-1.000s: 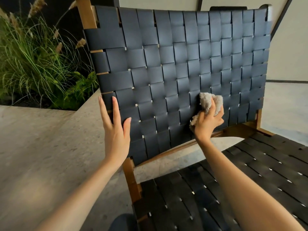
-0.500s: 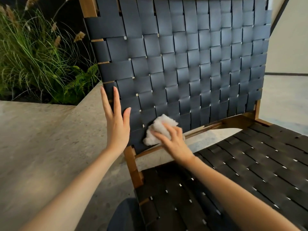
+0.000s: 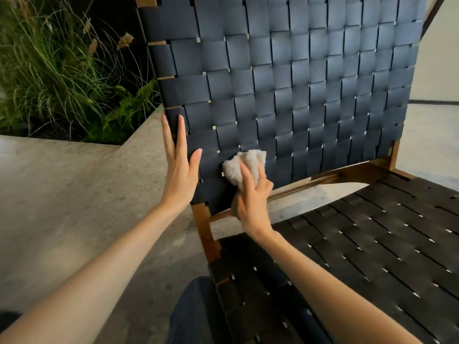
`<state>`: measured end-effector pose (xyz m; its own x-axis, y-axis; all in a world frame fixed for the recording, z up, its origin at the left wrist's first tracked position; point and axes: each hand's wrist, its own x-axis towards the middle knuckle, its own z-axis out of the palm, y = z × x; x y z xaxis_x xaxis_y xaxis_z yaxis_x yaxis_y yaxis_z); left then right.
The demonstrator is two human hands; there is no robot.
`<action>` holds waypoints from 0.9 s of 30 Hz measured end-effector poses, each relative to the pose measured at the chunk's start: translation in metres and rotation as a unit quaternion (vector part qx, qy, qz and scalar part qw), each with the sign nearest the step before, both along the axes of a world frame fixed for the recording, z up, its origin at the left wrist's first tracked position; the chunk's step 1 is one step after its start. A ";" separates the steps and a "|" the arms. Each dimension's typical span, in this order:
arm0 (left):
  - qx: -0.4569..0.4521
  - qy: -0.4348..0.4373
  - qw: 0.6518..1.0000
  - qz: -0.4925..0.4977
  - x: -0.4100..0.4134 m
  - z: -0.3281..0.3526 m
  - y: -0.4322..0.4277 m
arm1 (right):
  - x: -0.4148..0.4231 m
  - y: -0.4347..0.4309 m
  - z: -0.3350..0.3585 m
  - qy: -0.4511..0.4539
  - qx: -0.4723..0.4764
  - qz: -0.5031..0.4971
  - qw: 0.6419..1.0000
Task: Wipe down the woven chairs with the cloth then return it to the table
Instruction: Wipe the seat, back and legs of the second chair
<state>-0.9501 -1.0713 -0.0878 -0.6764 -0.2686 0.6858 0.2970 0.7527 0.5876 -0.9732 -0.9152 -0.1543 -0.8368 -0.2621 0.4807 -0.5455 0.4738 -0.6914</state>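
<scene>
Presently on view: one chair (image 3: 285, 78) with a backrest of dark woven straps on a brown wooden frame (image 3: 206, 234), its woven seat (image 3: 372, 244) reaching toward the lower right. Item, one cloth (image 3: 242, 166), pale grey and fluffy, bunched into a wad and pressed against the lower left part of the backrest, just above the bottom rail. Item, the right hand (image 3: 252, 202), fingers closed over the cloth from below and pinning it to the straps, forearm crossing above the seat. Item, the left hand (image 3: 178, 167), open and flat, fingers extended upward, palm laid against the left edge of the backrest beside the cloth, holding nothing. Item, one leg in dark trousers (image 3: 193, 314), at the bottom of the view beside the seat's front corner. Item, pale speckled stone floor (image 3: 62, 194) to the left of the chair. Item, a planting bed with tall grasses and ferns (image 3: 62, 70), upper left, behind the chair and well apart from both hands.
</scene>
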 end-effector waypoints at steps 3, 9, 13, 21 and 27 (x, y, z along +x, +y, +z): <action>-0.017 -0.014 1.000 -0.016 0.005 0.001 -0.009 | 0.021 -0.006 0.002 0.077 0.059 0.079 0.992; -0.024 -0.033 0.999 -0.033 0.010 0.007 -0.012 | 0.037 -0.008 -0.002 0.169 0.161 0.144 0.962; -0.024 -0.038 0.998 -0.036 0.013 0.010 -0.011 | 0.036 0.004 -0.009 0.149 0.300 0.215 0.917; -0.018 -0.014 0.999 -0.024 0.014 0.010 -0.008 | 0.048 0.018 -0.010 0.004 0.345 0.301 0.889; -0.014 -0.019 1.000 -0.018 0.016 0.010 -0.012 | 0.039 0.013 0.013 -0.119 0.352 0.317 0.873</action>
<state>-0.9338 -1.0829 -0.0777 -0.7107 -0.2247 0.6667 0.3021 0.7584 0.5776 -0.9343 -0.9025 -0.1411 -0.4702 -0.8691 -0.1538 -0.7337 0.4817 -0.4792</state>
